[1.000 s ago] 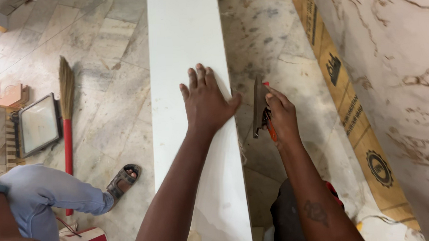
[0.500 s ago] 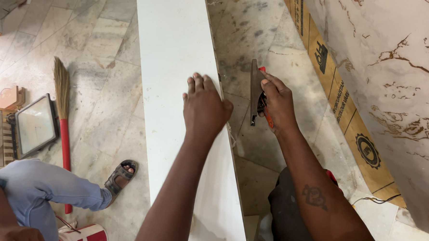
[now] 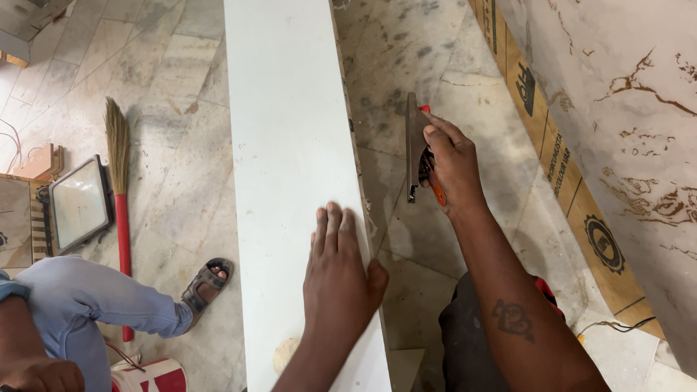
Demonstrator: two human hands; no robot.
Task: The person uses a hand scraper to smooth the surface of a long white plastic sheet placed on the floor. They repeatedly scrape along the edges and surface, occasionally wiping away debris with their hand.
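Note:
A long white board (image 3: 287,128) runs away from me down the middle of the view. My left hand (image 3: 339,275) lies flat on it near its right edge, fingers together and pointing ahead. My right hand (image 3: 450,162) is off to the right of the board, above the marble floor, and grips a small hand tool (image 3: 417,142) with a flat brown metal body and a red handle. The tool is held upright, apart from the board's edge.
Another person sits at the lower left: a blue-trousered leg (image 3: 94,297), a sandalled foot (image 3: 207,280), a hand (image 3: 39,386). A broom with a red handle (image 3: 120,206), a flat work light (image 3: 78,201), a red-and-white bucket (image 3: 149,389) and cardboard lie left. A veined marble slab (image 3: 635,113) leans right.
My left hand has slid back along the board toward me. My right hand with the tool now stands farther ahead relative to the left hand, and my view has shifted.

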